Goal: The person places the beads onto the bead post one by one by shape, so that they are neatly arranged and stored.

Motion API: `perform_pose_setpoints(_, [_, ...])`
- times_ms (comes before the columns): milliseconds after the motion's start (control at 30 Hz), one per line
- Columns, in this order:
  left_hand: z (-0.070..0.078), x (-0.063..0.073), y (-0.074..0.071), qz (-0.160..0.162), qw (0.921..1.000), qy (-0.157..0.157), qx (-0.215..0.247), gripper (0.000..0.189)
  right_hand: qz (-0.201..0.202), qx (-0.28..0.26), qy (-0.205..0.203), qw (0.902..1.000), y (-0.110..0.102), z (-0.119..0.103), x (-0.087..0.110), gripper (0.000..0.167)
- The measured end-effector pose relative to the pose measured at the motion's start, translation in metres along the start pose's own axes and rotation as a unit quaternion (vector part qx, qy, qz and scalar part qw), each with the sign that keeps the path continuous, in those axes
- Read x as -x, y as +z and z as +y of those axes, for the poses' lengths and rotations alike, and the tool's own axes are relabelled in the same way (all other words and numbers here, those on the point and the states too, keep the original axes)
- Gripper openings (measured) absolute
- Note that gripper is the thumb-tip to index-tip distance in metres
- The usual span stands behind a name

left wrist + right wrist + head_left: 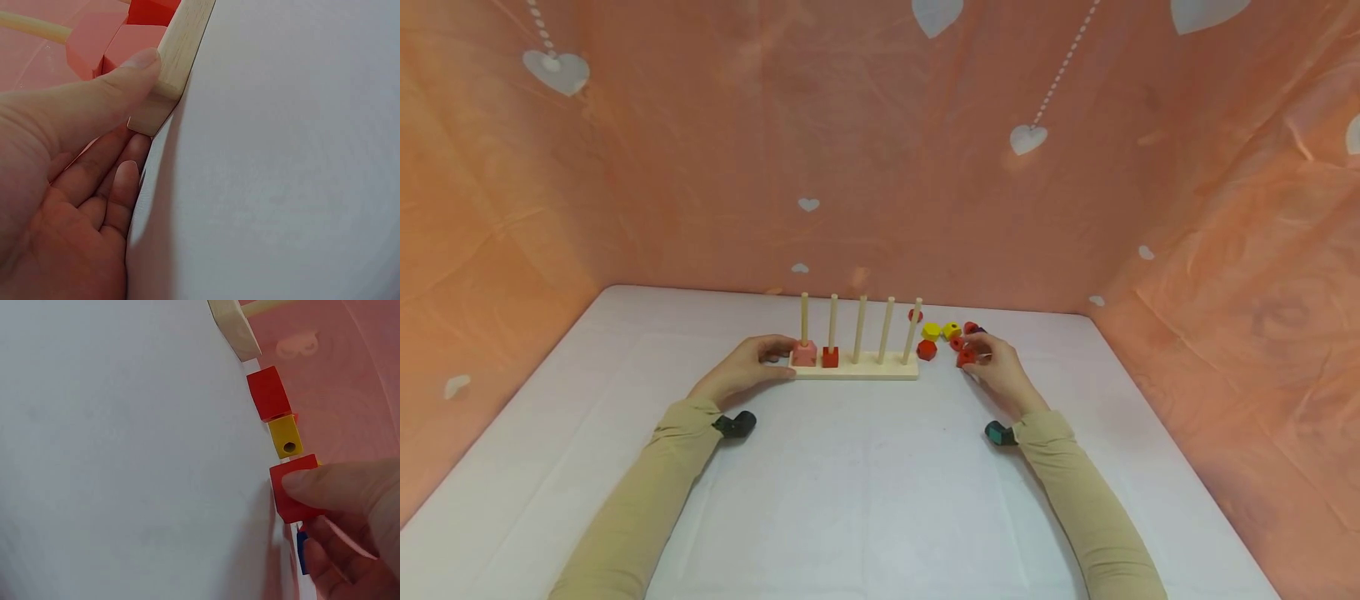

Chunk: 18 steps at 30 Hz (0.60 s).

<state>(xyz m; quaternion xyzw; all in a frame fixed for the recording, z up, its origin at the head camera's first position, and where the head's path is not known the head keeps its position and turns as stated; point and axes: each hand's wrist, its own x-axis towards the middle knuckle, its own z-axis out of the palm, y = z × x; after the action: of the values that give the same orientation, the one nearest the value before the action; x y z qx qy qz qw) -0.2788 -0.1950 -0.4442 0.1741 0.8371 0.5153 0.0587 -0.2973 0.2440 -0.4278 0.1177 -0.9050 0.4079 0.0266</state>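
Observation:
A pale wooden stand (868, 374) with several upright pegs lies across the table. Its leftmost peg carries a pink block (805, 355), and a red cube (831, 358) sits low on the peg beside it. My left hand (743, 367) grips the stand's left end, thumb on the front edge near the pink block, fingers behind. In the right wrist view my right hand (350, 506) pinches a red block (292, 499) with a flat square face, its thumb pressed on that face. That hand is right of the stand, among loose blocks.
Near the stand's right end lie a red many-sided block (927, 351), a yellow block (932, 332), another yellow block (952, 330) with a hole, and more red pieces. A dark blue block (303, 553) shows below the held one. An orange curtain (865, 167) rises behind the table.

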Motion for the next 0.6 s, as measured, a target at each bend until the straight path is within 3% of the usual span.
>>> perform_pose_setpoints(333, [-0.002,-0.001,0.001,0.000,1.0000,-0.006,-0.003,0.059,-0.017,0.008,0.005,0.9998,-0.002,0.001,0.002,0.038])
perform_pose_setpoints(600, [-0.004,-0.002,0.000,0.003,1.0000,-0.005,-0.007,0.059,0.008,0.011,-0.025,0.9996,-0.008,-0.015,0.000,0.039])
